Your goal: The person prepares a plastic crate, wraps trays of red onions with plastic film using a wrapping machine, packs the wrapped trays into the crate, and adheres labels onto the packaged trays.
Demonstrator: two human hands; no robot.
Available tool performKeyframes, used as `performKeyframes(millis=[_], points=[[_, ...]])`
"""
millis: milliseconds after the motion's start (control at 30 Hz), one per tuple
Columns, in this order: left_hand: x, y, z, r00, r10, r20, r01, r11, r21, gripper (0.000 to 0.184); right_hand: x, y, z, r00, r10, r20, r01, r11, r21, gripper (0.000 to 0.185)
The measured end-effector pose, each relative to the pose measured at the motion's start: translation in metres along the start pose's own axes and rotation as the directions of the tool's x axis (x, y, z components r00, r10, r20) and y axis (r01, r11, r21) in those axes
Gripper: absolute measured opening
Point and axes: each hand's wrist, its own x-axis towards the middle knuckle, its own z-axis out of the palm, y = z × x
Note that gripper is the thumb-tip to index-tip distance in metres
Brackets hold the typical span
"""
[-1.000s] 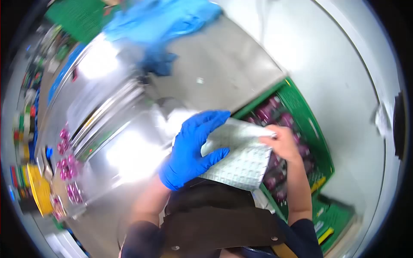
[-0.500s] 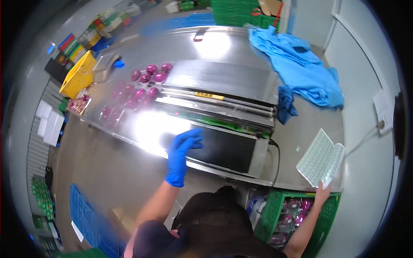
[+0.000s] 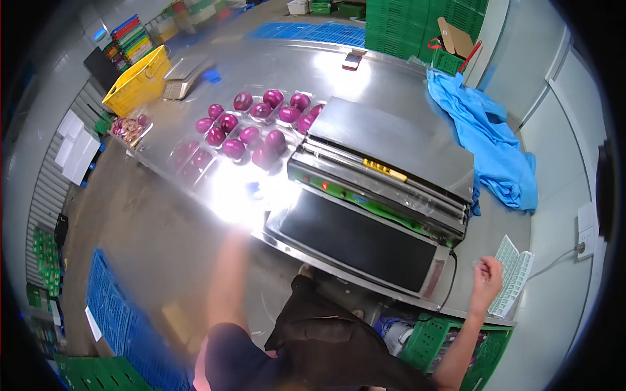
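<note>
My left hand [image 3: 251,202] is smeared by motion and lost in the glare at the table's front edge, beside the trays of onions; its fingers cannot be made out. Bare and curled, my right hand [image 3: 486,280] is over the table's right end, beside a folded sheet of labels [image 3: 515,274]. Something small and pale shows at its fingertips, too small to name. Between the hands stands a film wrapping machine [image 3: 365,231] with a dark plate in front. Left of it, red onions [image 3: 233,148] lie in clear trays.
A blue garment [image 3: 489,137] lies at the table's right side. A yellow crate [image 3: 137,81] and a scale [image 3: 186,78] are at the far left. Below the right end is a green crate [image 3: 424,342]. A black cord [image 3: 450,287] runs off the machine's front corner.
The view has shifted, bringing more onions into sight. My right hand has let go of the label sheet, which now lies on the table. My left hand has moved left into the glare.
</note>
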Motion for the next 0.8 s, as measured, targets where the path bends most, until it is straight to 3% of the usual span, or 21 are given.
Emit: performKeyframes(millis=[33,100,200,267,367,433,467,500,533,567,600,633,667,733,767,800], points=[[0.001,0.009,0.015,0.997,-0.075,-0.012,0.075,0.997,-0.026,0.038,0.000,-0.021,0.021,0.997,-0.012,0.070,0.012,1.000,0.010,0.023],[0.048,-0.009,0.016,0.997,-0.067,0.032,0.067,0.998,-0.018,0.039,-0.009,-0.081,0.078,0.992,-0.035,0.119,0.020,0.992,0.128,0.017],[0.119,-0.039,0.010,0.942,-0.154,0.299,0.219,0.955,-0.198,0.024,-0.017,-0.146,0.154,0.939,-0.129,0.319,0.077,0.982,0.172,0.016],[0.108,-0.030,0.018,0.959,-0.113,0.260,0.185,0.945,-0.270,0.019,-0.020,-0.182,0.202,0.871,-0.168,0.462,0.077,0.975,0.210,0.015],[0.101,0.004,0.017,0.913,-0.339,0.227,0.376,0.916,-0.141,0.020,-0.024,-0.225,0.270,0.742,-0.202,0.640,0.001,0.954,0.300,0.016],[0.133,-0.033,-0.015,0.758,-0.211,0.617,0.154,0.977,0.145,0.020,-0.025,-0.234,0.318,0.669,-0.226,0.708,-0.009,0.950,0.312,0.022],[0.094,0.010,-0.015,0.802,-0.125,0.585,-0.301,0.761,0.574,0.020,-0.025,-0.239,0.341,0.634,-0.221,0.741,-0.028,0.951,0.308,0.029],[0.092,0.000,-0.027,0.827,-0.041,0.561,-0.410,0.639,0.651,0.018,-0.026,-0.242,0.365,0.597,-0.218,0.772,-0.047,0.951,0.305,0.035],[0.090,-0.010,-0.039,0.845,0.042,0.533,-0.482,0.491,0.725,0.017,-0.027,-0.244,0.390,0.621,-0.294,0.726,0.125,0.952,0.279,0.042],[0.091,-0.031,-0.056,0.889,0.058,0.454,-0.388,0.623,0.680,0.016,-0.027,-0.246,0.416,0.630,-0.374,0.680,0.291,0.926,0.240,0.050],[0.091,-0.052,-0.073,0.926,0.074,0.371,-0.300,0.741,0.600,0.015,-0.027,-0.249,0.442,0.658,-0.334,0.676,0.272,0.941,0.200,0.057],[0.073,-0.041,-0.084,0.952,0.068,0.298,-0.247,0.747,0.618,0.015,-0.027,-0.252,0.466,0.683,-0.292,0.670,0.250,0.955,0.162,0.064],[0.060,-0.032,-0.093,0.973,0.065,0.224,-0.195,0.749,0.633,0.016,-0.024,-0.254,0.487,0.706,-0.230,0.670,0.285,0.958,0.028,0.067],[0.048,-0.027,-0.101,0.984,-0.076,0.161,0.001,0.906,0.423,0.015,-0.031,-0.231,0.538,0.781,-0.110,0.615,0.340,0.900,-0.272,0.079],[0.044,-0.027,-0.105,0.977,-0.153,0.146,0.103,0.947,0.303,0.015,-0.030,-0.237,0.542,0.714,0.020,0.700,0.246,0.929,-0.277,0.082],[0.042,-0.030,-0.107,0.985,-0.115,0.127,0.073,0.952,0.296,0.016,-0.024,-0.243,0.543,0.626,0.143,0.767,0.144,0.945,-0.295,0.084]])
